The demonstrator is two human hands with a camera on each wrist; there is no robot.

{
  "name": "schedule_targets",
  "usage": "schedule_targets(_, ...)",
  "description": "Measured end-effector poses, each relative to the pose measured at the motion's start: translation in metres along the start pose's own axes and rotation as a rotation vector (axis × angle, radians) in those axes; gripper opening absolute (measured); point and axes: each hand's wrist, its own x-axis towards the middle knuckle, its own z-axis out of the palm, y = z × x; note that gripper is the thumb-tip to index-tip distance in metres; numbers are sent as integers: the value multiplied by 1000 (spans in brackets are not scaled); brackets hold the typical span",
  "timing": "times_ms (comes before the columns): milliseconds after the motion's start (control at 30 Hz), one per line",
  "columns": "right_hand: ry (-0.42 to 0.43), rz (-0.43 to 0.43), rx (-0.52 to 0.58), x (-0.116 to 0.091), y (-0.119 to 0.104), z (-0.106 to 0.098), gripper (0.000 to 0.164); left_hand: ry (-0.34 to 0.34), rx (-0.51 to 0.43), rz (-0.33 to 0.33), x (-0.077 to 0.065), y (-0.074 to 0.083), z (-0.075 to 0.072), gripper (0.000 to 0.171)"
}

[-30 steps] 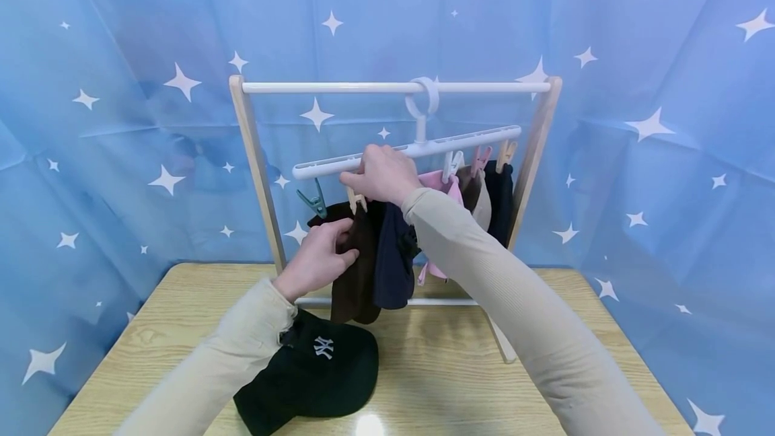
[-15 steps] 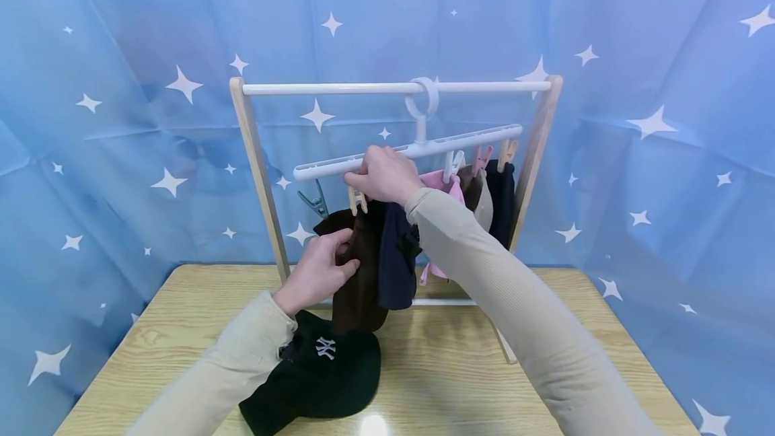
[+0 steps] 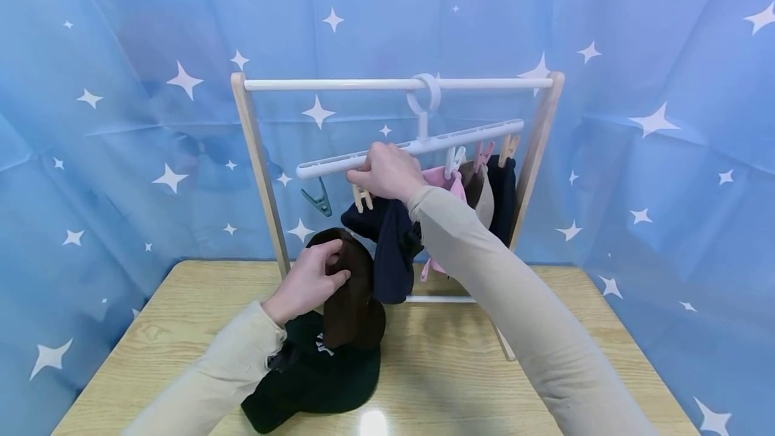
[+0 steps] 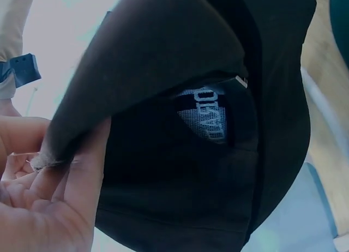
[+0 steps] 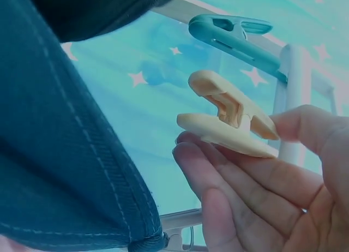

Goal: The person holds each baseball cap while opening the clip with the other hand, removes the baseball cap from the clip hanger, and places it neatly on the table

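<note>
My left hand (image 3: pixel 305 286) pinches the edge of a brown cap (image 3: pixel 353 305), which hangs tilted below the hanger (image 3: pixel 475 135). In the left wrist view, thumb and fingers grip the cap's fabric, and lettering shows inside. My right hand (image 3: pixel 390 171) squeezes a beige clothespin (image 5: pixel 226 135) between thumb and fingers; its jaws stand apart with nothing between them. To its left dangles a green clothespin (image 3: pixel 318 198), holding nothing. Right of the brown cap hangs a navy cap (image 3: pixel 392 261), partly behind my right arm.
A wooden rack with a white rod (image 3: pixel 339 85) carries the hanger. On its right side, white, pink and beige clothespins (image 3: pixel 508 149) hold pink, brown-and-beige and dark items. A dark cap with a white logo (image 3: pixel 345 389) lies on the table (image 3: pixel 454 369).
The brown cap has come away from the clothespins and moved down with my left hand, now overlapping the dark cap below. My right hand has stayed nearly still at the beige clothespin.
</note>
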Motion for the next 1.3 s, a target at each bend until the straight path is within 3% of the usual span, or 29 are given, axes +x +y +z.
schedule_targets(300,-4,23,21,-1,2,-1,49,-18,-68,-40,-14,-8,2,19)
schedule_targets(533,-7,24,25,-3,3,-2,48,-63,-184,-36,-30,-19,5,8)
schedule_targets(733,-5,30,21,-3,4,-2,48,-115,-341,-122,-47,-31,3,45)
schedule_targets(900,6,27,17,-4,6,-1,49,-125,-386,-217,-62,-38,2,60)
schedule_targets(1133,24,24,-7,-7,6,-1,48,-79,-491,-289,-83,-56,-2,57)
schedule_targets(1300,70,6,-63,-13,6,2,49,-4,-398,-427,-98,-61,-1,52)
